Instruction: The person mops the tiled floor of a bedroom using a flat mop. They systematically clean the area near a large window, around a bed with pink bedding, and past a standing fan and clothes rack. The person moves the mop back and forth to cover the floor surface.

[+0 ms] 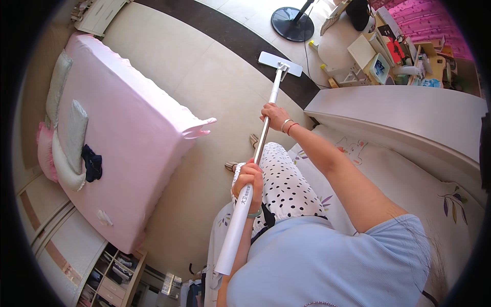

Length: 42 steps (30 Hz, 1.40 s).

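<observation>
A flat mop with a long white and silver pole (pixel 263 134) runs slantwise away from me. Its thick white grip end (pixel 236 233) lies close to my left side. Low on the pole, my left hand (pixel 248 180) is closed around the top of the white grip. Farther out, my right hand (pixel 275 115) wraps the pole near its middle. At the far end, the pale rectangular mop head (pixel 280 63) rests on the dark floor strip (pixel 245 46), tilted across it.
A bed with a pink sheet (pixel 117 123) stands to the left, bearing pillows and a dark cloth (pixel 92 162). On the right is another bed with a pale headboard (pixel 399 110). A round black stand base (pixel 292 24), a trailing cable and a cluttered desk (pixel 434 66) are beyond.
</observation>
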### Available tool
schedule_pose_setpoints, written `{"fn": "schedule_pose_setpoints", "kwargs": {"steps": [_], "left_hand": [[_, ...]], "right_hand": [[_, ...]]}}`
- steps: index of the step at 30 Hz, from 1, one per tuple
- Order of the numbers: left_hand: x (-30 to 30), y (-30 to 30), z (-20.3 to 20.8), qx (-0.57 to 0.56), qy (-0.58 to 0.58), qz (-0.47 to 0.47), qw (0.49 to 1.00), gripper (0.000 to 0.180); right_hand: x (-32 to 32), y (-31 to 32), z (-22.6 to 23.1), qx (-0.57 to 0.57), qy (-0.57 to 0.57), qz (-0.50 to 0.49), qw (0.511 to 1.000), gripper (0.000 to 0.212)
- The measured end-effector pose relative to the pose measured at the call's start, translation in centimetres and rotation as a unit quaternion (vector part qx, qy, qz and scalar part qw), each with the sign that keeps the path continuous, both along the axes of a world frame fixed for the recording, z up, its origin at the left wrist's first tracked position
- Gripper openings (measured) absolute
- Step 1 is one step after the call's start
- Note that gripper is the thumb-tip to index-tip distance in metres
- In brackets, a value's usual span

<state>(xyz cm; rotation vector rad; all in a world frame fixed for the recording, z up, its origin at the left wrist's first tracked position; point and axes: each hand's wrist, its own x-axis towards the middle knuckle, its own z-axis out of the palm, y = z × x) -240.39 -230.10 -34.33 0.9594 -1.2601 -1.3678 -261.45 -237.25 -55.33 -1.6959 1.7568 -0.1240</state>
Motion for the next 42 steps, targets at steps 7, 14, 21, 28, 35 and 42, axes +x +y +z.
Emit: {"fn": "schedule_pose_setpoints", "kwargs": {"steps": [7,14,21,28,35,42], "left_hand": [[-0.3,2.3,0.3,-0.002,-0.004,-0.041,0.999,0.021],[0.9,3.5,-0.4,0.005,-0.010,-0.084,0.996,0.020],[5.2,6.1,-0.7,0.009,-0.041,-0.134,0.990,0.020],[18.5,9.0,4.3,-0.015,-0.096,-0.211,0.973,0.023],[32.0,9.9,12.2,0.040,-0.143,-0.128,0.981,0.018],[37.1,12.6,15.9,0.049,-0.201,-0.029,0.978,0.016]], "right_hand": [[-0.7,4.5,-0.5,-0.036,-0.020,-0.043,0.998,0.018],[0.7,8.3,-1.7,-0.044,-0.034,-0.113,0.992,0.014],[6.4,13.7,-4.7,-0.048,-0.096,-0.154,0.982,0.007],[21.3,19.7,-1.8,-0.115,-0.151,-0.189,0.963,0.005],[36.5,18.5,4.4,-0.084,-0.227,-0.086,0.967,0.011],[43.8,18.2,7.0,-0.034,-0.274,0.050,0.960,0.014]]}}
